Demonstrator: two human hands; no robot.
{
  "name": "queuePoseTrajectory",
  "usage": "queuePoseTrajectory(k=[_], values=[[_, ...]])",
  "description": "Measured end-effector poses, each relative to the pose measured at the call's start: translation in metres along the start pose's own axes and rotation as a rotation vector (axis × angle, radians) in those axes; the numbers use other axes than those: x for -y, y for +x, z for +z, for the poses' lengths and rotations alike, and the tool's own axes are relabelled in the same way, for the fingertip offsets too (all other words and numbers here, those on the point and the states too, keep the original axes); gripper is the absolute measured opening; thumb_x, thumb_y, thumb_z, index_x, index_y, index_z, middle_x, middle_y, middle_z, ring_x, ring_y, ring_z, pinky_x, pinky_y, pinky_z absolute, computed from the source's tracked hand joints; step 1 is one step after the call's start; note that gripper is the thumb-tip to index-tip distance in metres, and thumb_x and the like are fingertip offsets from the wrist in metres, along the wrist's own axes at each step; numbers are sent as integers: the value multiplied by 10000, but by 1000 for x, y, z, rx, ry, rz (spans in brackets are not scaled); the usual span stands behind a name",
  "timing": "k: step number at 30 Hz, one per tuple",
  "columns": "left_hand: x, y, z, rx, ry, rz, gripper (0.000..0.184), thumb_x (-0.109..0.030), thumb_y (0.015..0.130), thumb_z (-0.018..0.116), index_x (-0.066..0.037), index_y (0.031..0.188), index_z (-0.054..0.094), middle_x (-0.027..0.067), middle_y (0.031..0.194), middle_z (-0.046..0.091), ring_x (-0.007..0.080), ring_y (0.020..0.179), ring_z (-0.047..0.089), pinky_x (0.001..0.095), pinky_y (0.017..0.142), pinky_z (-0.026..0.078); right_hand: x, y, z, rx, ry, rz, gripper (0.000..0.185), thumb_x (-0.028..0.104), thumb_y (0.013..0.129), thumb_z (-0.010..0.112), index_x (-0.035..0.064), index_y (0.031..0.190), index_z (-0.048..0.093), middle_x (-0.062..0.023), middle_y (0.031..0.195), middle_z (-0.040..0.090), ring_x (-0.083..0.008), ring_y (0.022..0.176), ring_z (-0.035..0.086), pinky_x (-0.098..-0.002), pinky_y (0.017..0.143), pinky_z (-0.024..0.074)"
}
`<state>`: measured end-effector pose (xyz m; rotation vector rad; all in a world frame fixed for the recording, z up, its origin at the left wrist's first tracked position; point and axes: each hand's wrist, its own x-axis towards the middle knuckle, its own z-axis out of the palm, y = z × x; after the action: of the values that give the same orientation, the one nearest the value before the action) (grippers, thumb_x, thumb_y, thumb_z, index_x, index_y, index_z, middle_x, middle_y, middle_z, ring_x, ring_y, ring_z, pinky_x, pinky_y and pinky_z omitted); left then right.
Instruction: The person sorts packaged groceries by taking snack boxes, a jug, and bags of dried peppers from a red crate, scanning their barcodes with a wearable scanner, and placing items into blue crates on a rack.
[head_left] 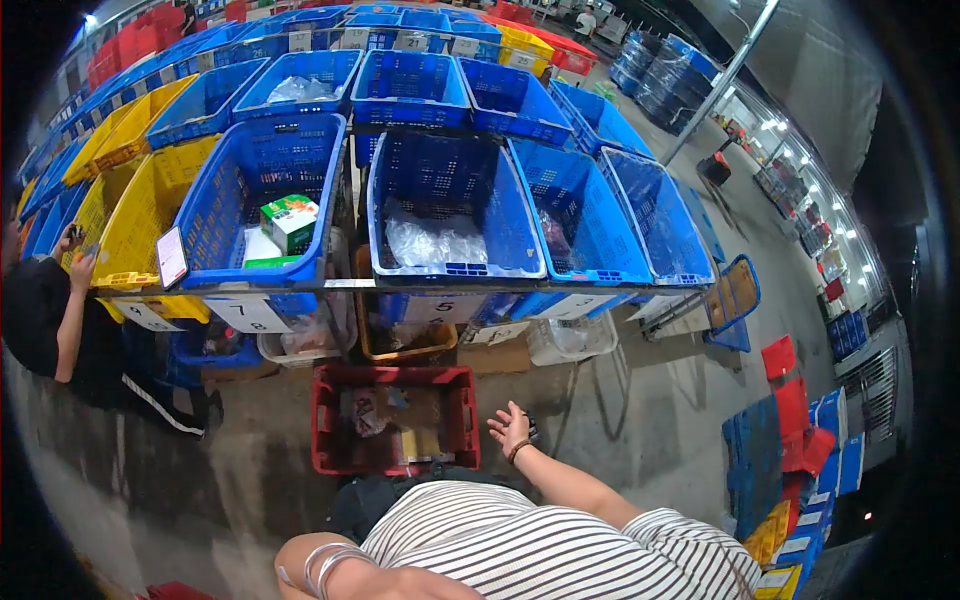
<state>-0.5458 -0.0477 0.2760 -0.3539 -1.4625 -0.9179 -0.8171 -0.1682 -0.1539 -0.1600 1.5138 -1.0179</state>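
My right hand [511,428] is stretched out, palm partly up, with fingers apart and nothing in them. It hovers to the right of a red crate [472,400], not touching it. In that crate lie a small packet [368,415] and a flat cream-and-yellow item [420,445]. Something small and dark, too unclear to name, shows just behind my right wrist. My left hand [425,583] is at the bottom edge, close to my body, below silver bangles [325,568]. Its fingers are cut off by the frame.
Ahead stands a rack of blue bins with number labels; one bin [455,262] holds clear plastic bags, another a green-and-white box [290,222]. A phone [172,257] is at the rack's edge. Another person [60,320] works at left. Crates are stacked at right [795,440].
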Motion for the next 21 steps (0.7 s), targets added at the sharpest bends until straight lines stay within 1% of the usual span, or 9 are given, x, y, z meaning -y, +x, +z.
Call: queuePoseTrajectory(k=[5, 8, 14, 21], values=[[1, 1, 2, -24, 17, -1, 250, 12, 872, 496, -162, 1048, 461, 30, 498, 368, 130, 371, 317, 259, 384, 324, -2, 5, 5, 29, -23, 2, 510, 422, 852, 543, 174, 1248, 337, -102, 1175, 505, -246, 797, 617, -332, 563, 494], [2, 1, 3, -35, 24, -2, 254, 17, 869, 497, -159, 1049, 458, 28, 487, 360, 129, 365, 313, 259, 380, 324, -1, 1, 9, 39, -42, -12, 445, 421, 865, 533, 147, 1164, 351, -107, 1208, 493, -216, 752, 626, -332, 580, 486], [2, 0, 3, -31, 32, 3, 284, 45, 848, 493, -156, 1047, 455, 32, 484, 363, 133, 363, 316, 262, 383, 342, 0, 3, 10, 50, -58, -4, 424, 413, 871, 522, 142, 1154, 358, -116, 1236, 482, -213, 755, 627, -334, 571, 488], [0, 0, 3, -31, 33, -6, 309, 53, 829, 503, -153, 1051, 445, 40, 486, 368, 139, 366, 318, 261, 390, 351, 6, -2, 11, 40, -69, -13, 436, 410, 874, 522, 128, 1165, 362, -116, 1230, 485, -208, 751, 632, -316, 537, 491]])
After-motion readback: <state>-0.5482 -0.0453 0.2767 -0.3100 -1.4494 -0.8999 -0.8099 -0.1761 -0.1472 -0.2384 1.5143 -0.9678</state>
